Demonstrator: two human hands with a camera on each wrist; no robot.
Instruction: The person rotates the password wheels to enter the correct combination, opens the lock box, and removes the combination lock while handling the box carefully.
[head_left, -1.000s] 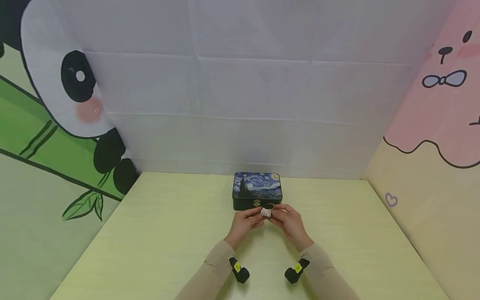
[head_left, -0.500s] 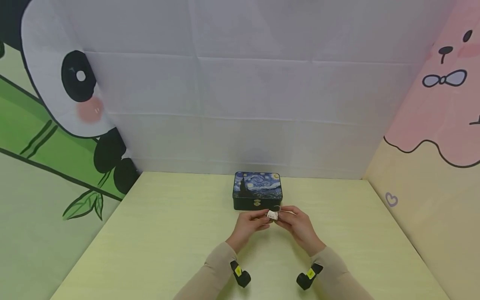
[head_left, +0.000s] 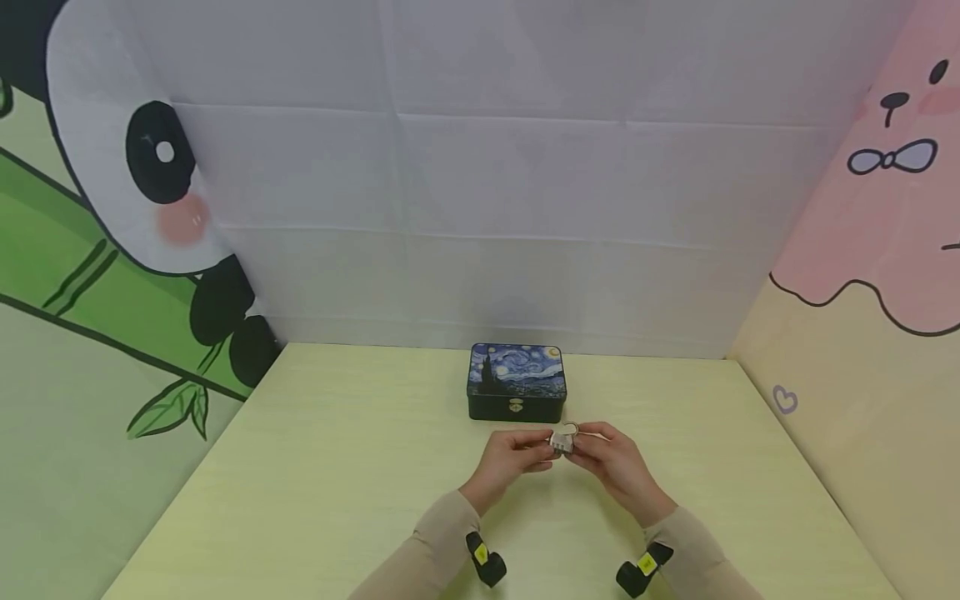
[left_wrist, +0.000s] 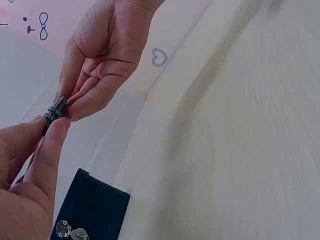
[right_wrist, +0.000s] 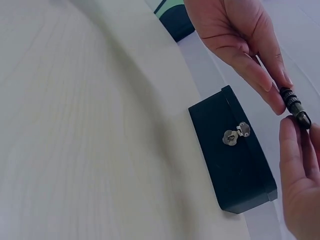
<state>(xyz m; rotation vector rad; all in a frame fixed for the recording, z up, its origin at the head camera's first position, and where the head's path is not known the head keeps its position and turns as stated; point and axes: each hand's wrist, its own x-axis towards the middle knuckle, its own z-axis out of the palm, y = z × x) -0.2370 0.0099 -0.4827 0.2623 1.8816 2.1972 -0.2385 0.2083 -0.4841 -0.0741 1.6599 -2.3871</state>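
A small silver combination padlock [head_left: 562, 442] with number dials and a curved shackle is held in the air between both hands. My left hand [head_left: 513, 460] pinches its left end between thumb and fingers. On the other side my right hand [head_left: 617, 468] pinches the right end, near the shackle. In the left wrist view the dials of the padlock [left_wrist: 54, 112] show between the fingertips. Just behind the hands stands a dark tin box [head_left: 516, 407], lid down, with a starry night painting on top. Its metal clasp [right_wrist: 236, 134] is on the front and looks closed.
The pale wooden table [head_left: 337, 467] spreads around the hands and box. A white cloth backdrop [head_left: 480, 183] rises behind it. Cartoon-painted walls flank both sides, and each sleeve carries a black wrist camera [head_left: 487, 562].
Both hands have moved right and toward the person with the padlock, away from the box front. The padlock has turned, so its shackle shows more plainly. The box stays put.
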